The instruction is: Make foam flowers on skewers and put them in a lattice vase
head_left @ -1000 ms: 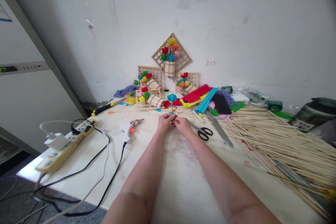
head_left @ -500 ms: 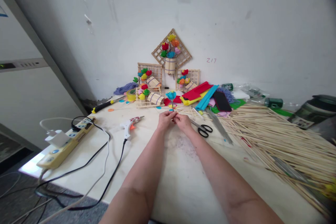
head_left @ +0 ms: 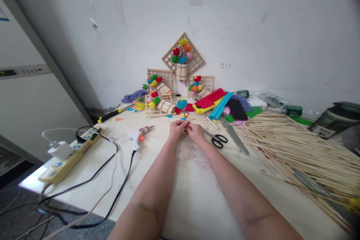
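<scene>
A blue paper flower on a thin stem stands upright over the middle of the table. My left hand pinches the lower part of its stem. My right hand touches the left one at the fingertips, its fingers pressed together near the stem's lower end; what lies between them is too small to make out. Black-handled scissors lie just right of my right hand. To the left rests a white glue gun with its nozzle pointing up and right.
Stick lattices with paper flowers stand at the wall. Coloured paper, a phone and many thin sticks cover the right. A power strip with cables lies left; a dark jar stands far right.
The blue flower has tilted slightly to the left and turned a little on its stem. Both hands stay together in nearly the same place.
</scene>
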Tool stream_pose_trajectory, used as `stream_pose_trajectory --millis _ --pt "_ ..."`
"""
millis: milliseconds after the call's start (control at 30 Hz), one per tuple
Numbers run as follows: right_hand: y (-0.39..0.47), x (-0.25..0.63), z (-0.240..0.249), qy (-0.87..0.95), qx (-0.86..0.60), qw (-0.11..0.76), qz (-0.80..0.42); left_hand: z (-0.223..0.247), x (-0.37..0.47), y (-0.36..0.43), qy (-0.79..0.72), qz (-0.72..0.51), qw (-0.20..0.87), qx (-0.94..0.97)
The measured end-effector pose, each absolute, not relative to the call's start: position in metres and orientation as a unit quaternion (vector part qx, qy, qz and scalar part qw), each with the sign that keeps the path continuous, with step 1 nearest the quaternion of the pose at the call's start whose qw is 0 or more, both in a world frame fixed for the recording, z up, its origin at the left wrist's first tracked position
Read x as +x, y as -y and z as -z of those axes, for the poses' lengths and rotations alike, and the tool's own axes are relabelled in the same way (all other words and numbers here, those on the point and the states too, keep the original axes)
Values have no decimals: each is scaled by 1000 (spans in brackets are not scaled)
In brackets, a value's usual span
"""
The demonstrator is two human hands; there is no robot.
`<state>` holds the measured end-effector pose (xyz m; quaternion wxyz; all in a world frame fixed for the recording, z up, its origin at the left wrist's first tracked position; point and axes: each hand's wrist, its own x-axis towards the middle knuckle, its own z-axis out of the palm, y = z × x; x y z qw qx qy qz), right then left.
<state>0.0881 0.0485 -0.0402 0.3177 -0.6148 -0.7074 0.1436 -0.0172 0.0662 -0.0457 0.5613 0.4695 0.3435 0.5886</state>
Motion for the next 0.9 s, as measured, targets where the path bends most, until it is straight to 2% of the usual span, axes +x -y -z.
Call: stream_pose_trajectory --millis 333,633,900 --pt "-45 85 36 715 -633 277 -101 43 -20 -66 -371 -611 531 455" --pt "-44 86 36 701 -617 321 -159 43 -17 -64 -332 -575 574 480" --pt "-44 84 39 708 -628 303 -113 43 -18 -65 -371 -606 541 451"
